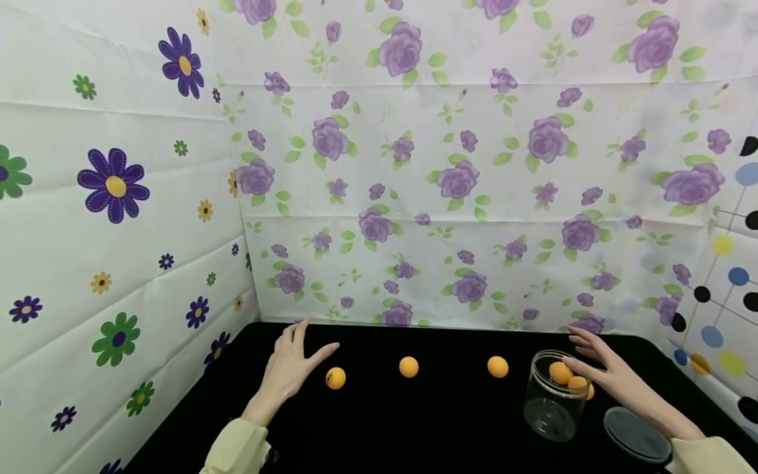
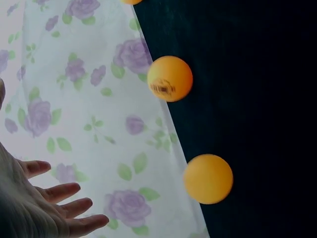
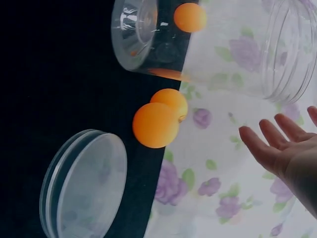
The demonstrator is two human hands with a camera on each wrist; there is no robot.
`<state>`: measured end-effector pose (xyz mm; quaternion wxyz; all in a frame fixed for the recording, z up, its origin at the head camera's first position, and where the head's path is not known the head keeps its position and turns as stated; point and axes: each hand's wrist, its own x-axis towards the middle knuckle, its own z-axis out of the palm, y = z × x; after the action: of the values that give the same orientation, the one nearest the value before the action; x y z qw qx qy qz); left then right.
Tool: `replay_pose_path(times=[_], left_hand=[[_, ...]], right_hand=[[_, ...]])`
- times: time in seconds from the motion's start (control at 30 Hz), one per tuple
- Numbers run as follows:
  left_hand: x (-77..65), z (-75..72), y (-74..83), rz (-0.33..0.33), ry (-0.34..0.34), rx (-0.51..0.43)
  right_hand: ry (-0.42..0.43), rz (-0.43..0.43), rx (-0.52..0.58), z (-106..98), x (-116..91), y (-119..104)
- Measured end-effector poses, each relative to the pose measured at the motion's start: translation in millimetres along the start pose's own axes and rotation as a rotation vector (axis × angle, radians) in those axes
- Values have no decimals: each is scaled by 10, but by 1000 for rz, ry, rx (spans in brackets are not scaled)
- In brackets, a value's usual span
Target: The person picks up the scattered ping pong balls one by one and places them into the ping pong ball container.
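My left hand [image 1: 289, 365] hovers over the table's left part with its fingers spread, holding nothing. Just right of its thumb lies an orange ping-pong ball [image 1: 335, 378] with dark print. My right hand [image 1: 604, 365] is held up beside the rim of a clear plastic jar [image 1: 551, 418], its fingers extended and nothing in them. The jar stands upright without its lid. Orange balls [image 1: 560, 372] show through its wall; in the right wrist view two ping-pong balls [image 3: 156, 125] lie outside it. The round clear lid [image 1: 636, 434] lies below my right wrist.
Two more ping-pong balls lie apart along the table's middle, one at centre [image 1: 408, 367] and another ball [image 1: 497, 367] left of the jar. A black cloth [image 1: 414, 428] covers the table. Flower-printed sheets [image 1: 426, 197] hang behind and at the left; a dotted sheet [image 1: 722, 296] hangs at right.
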<state>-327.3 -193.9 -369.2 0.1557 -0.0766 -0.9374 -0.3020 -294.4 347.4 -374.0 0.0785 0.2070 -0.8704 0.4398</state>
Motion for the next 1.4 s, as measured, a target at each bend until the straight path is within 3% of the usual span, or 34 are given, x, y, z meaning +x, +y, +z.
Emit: replay_pose_path(times=[0.33,0.77,1.4], left_hand=[[-29,-89,-174,-86,-8,-63],[-88,-148,-369,-138,-35,-74],[-69,-162,-486,-194,-69,-97]], right_hand=[[-24,3,40,-2,-66,94],[-59,-10,89,81,-75,186],[-78,22,129,102,-131,274]])
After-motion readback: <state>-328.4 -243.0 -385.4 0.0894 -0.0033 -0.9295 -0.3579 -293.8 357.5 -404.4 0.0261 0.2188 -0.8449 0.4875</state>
